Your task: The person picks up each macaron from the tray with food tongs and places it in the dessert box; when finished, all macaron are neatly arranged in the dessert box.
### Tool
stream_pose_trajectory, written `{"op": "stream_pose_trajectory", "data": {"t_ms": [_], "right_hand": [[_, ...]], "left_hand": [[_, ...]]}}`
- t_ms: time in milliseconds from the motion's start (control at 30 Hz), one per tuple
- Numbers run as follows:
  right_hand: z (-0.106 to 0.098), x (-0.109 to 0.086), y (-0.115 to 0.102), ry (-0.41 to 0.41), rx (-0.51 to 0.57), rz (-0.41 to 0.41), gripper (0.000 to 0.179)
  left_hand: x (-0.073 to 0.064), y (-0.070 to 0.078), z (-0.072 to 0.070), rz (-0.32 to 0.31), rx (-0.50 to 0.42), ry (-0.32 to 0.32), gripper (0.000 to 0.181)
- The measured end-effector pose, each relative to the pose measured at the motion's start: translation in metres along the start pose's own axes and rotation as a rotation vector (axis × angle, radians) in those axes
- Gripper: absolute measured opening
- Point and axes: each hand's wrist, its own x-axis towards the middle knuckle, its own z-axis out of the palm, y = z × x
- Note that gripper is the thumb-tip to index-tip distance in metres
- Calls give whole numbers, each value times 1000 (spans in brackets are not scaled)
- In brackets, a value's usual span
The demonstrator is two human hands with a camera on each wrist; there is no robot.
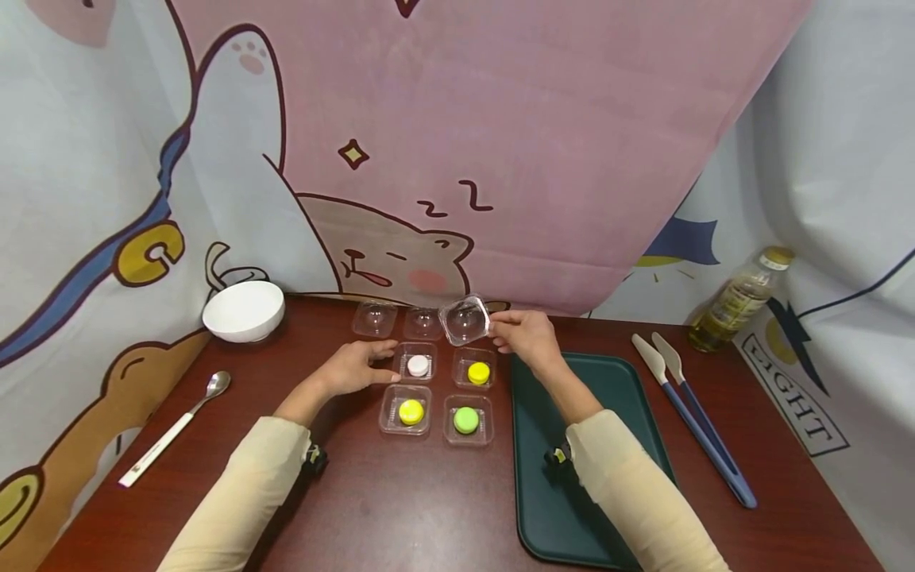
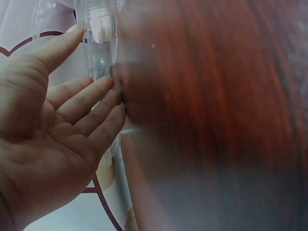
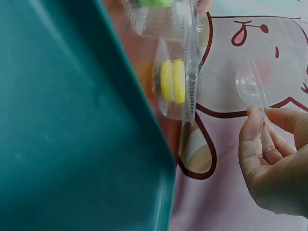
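Note:
Between thumb and fingertips my right hand (image 1: 525, 335) pinches the edge of a clear domed plastic lid (image 1: 465, 319), raised above the back of the table. My left hand (image 1: 352, 368) is at the left side of a clear plastic box holding a white macaron (image 1: 418, 365); its thumb and extended fingers touch or nearly touch the box. Beside that box, another holds a yellow macaron (image 1: 479, 372). Nearer to me, two more boxes hold a yellow macaron (image 1: 411, 411) and a green macaron (image 1: 466, 420). Two more clear lids (image 1: 375, 318) lie behind the boxes.
A dark green tray (image 1: 525, 508) lies under my right forearm. Blue-handled tongs (image 1: 704, 425) and an oil bottle (image 1: 736, 306) are to its right. At the left are a white bowl (image 1: 245, 311) and a spoon (image 1: 175, 429). A printed cloth hangs behind the table.

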Motion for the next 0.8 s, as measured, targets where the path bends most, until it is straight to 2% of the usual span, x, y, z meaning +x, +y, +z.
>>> {"op": "stream_pose_trajectory", "data": {"t_ms": [333,567,667,800], "right_hand": [[7,-9,-6,-61,70,-24,23],[7,-12,-9,-51,102,-56,21],[8,-12,-11,-56,107,-60,20],[9,-12,-15,-41,59,-95,17]], "left_hand": [[-4,1,0,-15,10,16,70],[-8,3,1,-16,-12,47,66],[-12,6,-1,-11,-8,77,64],[-16,12,-6,11,6,144,60]]}}
